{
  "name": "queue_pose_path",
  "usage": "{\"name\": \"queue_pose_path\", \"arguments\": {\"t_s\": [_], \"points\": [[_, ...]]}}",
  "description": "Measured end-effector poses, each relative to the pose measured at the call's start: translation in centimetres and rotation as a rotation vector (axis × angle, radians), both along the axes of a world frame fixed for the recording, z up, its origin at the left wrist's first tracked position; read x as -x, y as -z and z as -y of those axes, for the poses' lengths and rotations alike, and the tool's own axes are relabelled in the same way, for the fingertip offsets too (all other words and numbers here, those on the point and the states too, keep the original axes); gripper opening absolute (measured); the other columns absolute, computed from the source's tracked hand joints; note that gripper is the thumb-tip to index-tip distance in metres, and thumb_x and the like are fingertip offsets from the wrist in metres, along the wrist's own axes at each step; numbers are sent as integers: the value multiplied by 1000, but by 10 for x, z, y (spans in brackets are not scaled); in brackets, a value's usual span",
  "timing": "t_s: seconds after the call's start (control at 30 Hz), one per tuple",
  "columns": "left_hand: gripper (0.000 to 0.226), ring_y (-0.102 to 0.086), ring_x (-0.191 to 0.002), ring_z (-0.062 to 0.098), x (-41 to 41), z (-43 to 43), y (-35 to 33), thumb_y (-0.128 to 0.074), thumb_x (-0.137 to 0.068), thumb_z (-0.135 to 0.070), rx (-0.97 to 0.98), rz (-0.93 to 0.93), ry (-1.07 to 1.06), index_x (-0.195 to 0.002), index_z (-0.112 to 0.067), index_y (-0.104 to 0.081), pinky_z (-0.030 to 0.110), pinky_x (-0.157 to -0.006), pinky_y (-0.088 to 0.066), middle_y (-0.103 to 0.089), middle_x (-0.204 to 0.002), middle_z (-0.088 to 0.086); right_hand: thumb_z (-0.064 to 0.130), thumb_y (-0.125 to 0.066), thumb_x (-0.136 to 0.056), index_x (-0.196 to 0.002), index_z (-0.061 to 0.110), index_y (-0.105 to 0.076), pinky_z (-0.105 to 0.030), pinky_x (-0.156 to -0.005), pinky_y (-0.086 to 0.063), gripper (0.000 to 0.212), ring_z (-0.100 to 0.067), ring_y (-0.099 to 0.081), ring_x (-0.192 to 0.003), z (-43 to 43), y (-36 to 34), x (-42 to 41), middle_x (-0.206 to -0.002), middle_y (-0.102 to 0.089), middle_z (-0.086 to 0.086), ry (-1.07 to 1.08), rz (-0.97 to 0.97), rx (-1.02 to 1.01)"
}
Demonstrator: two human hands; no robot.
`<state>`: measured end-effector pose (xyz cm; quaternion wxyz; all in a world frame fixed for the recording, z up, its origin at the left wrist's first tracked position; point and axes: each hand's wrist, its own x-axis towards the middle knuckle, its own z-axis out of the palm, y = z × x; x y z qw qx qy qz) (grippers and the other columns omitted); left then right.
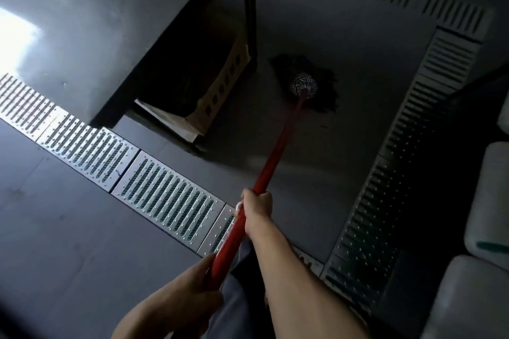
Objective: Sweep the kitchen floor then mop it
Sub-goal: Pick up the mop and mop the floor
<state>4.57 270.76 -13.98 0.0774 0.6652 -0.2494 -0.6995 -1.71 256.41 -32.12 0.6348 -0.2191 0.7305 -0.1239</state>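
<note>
both hands grip one red handle (pixel 271 165). left hand (pixel 190 292), low and nearest the camera, is wrapped round the handle's upper end; right hand (pixel 257 208) is clamped round it further down, arm stretched forward. from there the handle runs away to a dark, stringy head (pixel 308 82) lying on the grey floor (pixel 358 69), just beside the leg of a dark table (pixel 249 3). a pale crate (pixel 217 96) sits under that table. the splayed strands and the bound collar where the handle meets them look more like a mop than a broom, though the light is too dim to be sure.

metal drain grates (pixel 165 190) cross the floor from the left and turn up along the right side; white tubs (pixel 487 201) stand at the right edge.

judging from this, mopping seems under way, which would put sweeping behind. the floor shows a sheen near the bright patch at left, but i cannot tell wet from glare. no loose dirt shows, bar a few dark specks near the head. how much floor is left to do cannot be read from here.
</note>
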Motion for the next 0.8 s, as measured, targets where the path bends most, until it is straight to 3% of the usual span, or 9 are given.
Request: {"name": "queue_pose_path", "arguments": {"t_s": [0.1, 0.17, 0.2, 0.3, 0.37, 0.5, 0.63, 0.73, 0.8], "points": [[49, -59, -54, 6, 48, -11, -3, -55, -89, 2, 24, -6, 23, -127, -28, -48, 24, -55, -52, -59, -74, -3, 21, -64, -63, -90, -4, -59, -34, -41, -53, 37, -25, -56, -36, -13, -1, 56, -47, -59, -9, 53, 0, 6], [48, -61, -55, 4, 80, -17, -3, -55, -88, 2, 28, -19, 65, -127, -26, -49, 23, -56, -54, -62, -75, -5, 22, -65, -54, -90, -6, -60, -34, -42, -51, 46, -22, -51, -36, -20, -4, 95, -46, -55, -7, 99, -16, 3], [47, -61, -57, 4, 96, -20, -2, -57, -87, -2, 26, -21, 101, -127, -25, -50, 25, -58, -55, -62, -79, -4, 21, -64, -53, -90, -6, -60, -33, -43, -49, 46, -22, -50, -36, -23, -12, 115, -47, -54, -7, 135, -20, -3], [43, -63, -66, 6, 139, -29, 4, -62, -79, -19, 27, 4, 204, -120, -32, -52, 28, -67, -57, -64, -88, -3, 5, -63, -70, -82, -1, -58, -27, -41, -42, 15, -19, -43, -29, -41, -16, 171, -41, -48, -7, 177, -16, -34], [36, -62, -71, 7, 162, -38, 6, -64, -82, -23, 29, 7, 257, -115, -30, -54, 21, -67, -53, -61, -88, -7, 0, -60, -75, -75, 0, -56, -26, -40, -41, 4, -18, -42, -28, -54, -24, 203, -39, -45, -5, 231, -32, -45], [42, -65, -94, 12, 184, -64, 7, -63, -82, -44, 64, 78, 427, -122, -32, -54, 27, -89, -50, -65, -98, -10, -3, -56, -78, -65, 5, -50, -24, -38, -41, 16, -17, -41, -28, -91, -31, 241, -40, -43, -4, 264, -36, -110], [37, -47, -65, -13, 181, -95, 4, -58, -92, -35, 87, 152, 563, -127, -42, -48, 22, -82, -35, -51, -78, -22, -3, -53, -82, -68, 5, -49, -20, -35, -43, 16, -16, -41, -27, -130, -40, 246, -39, -42, -5, 280, -23, -157], [46, -58, -74, -6, 157, -134, 3, -58, -77, -41, -14, 126, 482, -120, -54, -46, 34, -93, -49, -59, -84, -20, -2, -52, -81, -63, 8, -46, -21, -36, -41, 21, -16, -39, -27, -165, -38, 227, -39, -40, -6, 310, 22, -184], [50, -65, -75, -4, 134, -167, 4, -60, -75, -39, -12, 124, 396, -115, -65, -46, 28, -84, -56, -65, -87, -18, -3, -50, -78, -61, 9, -44, -23, -38, -42, 22, -17, -40, -29, -188, -36, 206, -40, -40, -6, 305, 71, -206]]}}
